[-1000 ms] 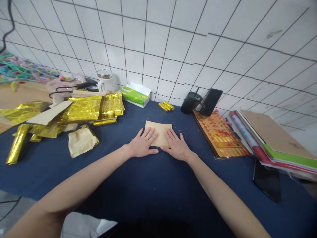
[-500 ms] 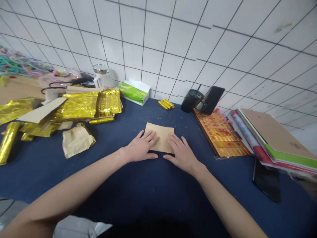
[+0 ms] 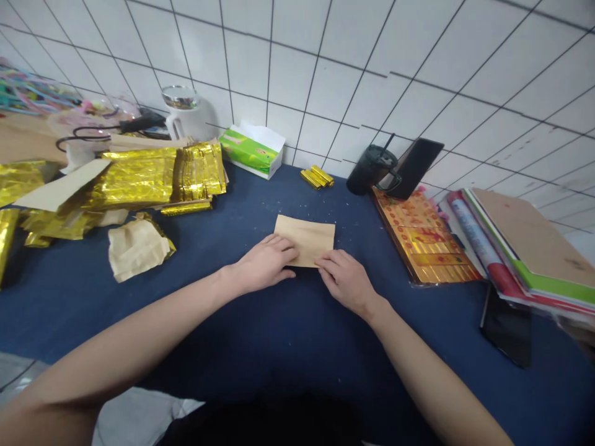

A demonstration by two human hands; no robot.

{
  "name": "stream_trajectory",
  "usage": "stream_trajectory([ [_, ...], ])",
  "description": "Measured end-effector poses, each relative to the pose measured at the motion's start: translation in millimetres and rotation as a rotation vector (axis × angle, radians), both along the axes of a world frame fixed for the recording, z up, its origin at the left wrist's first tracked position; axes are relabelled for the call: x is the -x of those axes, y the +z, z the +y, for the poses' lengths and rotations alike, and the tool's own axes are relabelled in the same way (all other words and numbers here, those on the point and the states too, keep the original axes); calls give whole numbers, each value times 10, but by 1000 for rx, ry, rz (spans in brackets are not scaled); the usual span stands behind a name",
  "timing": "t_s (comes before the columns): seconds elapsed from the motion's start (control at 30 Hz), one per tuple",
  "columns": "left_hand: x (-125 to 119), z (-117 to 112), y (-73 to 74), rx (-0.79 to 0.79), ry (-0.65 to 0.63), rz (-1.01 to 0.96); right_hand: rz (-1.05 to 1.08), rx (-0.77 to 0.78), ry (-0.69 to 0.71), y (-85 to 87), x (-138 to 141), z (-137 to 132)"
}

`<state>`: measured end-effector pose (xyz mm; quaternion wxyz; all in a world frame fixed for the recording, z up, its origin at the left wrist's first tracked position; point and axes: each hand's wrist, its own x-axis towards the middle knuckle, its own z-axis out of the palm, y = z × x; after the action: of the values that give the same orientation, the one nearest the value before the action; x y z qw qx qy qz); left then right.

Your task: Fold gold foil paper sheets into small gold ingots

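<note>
A tan sheet of paper (image 3: pixel 307 238) lies on the dark blue tabletop in front of me. My left hand (image 3: pixel 267 263) rests palm down over its near left part, fingers laid on the paper and the thumb apart below the near edge. At the near right corner, my right hand (image 3: pixel 346 279) has its thumb and fingertips closed together on the paper's edge. Beyond the sheet sit several small gold foil rolls (image 3: pixel 318 178). A crumpled piece of tan paper with a gold back (image 3: pixel 139 248) lies to the left of my left hand.
Stacked gold foil sheets (image 3: pixel 139 179) fill the left side, with a white mug (image 3: pixel 186 121) behind. A green tissue box (image 3: pixel 253 150), a dark cup (image 3: pixel 372 170) and a leaning tablet (image 3: pixel 416 167) line the tiled wall. Rightward are orange-gold packets (image 3: pixel 425 238), notebooks (image 3: pixel 539 241) and a phone (image 3: pixel 506 325).
My right hand has gone from lying flat with spread fingers to closing on the paper's near right corner. The left fingers have drawn nearer. The view has shifted slightly.
</note>
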<state>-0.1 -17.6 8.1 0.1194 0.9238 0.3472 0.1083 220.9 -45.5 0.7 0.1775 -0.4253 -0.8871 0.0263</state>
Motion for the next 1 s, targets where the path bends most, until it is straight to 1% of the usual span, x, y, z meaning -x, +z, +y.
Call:
stream_trajectory([
  [0.1,-22,-13,39,83,39,-75,52,38,-6,19,-22,-1],
  [0.23,-39,-7,39,185,95,-130,172,131,-53,12,-52,26],
  [0.37,-41,11,41,237,157,-145,247,240,-144,15,-48,66],
  [0.5,-43,21,45,277,232,-153,270,299,-230,14,-24,91],
  [0.73,-77,48,10,286,330,-126,286,322,-350,-26,20,118],
  [1.0,-96,71,-18,258,405,-45,235,312,-418,-52,43,129],
])
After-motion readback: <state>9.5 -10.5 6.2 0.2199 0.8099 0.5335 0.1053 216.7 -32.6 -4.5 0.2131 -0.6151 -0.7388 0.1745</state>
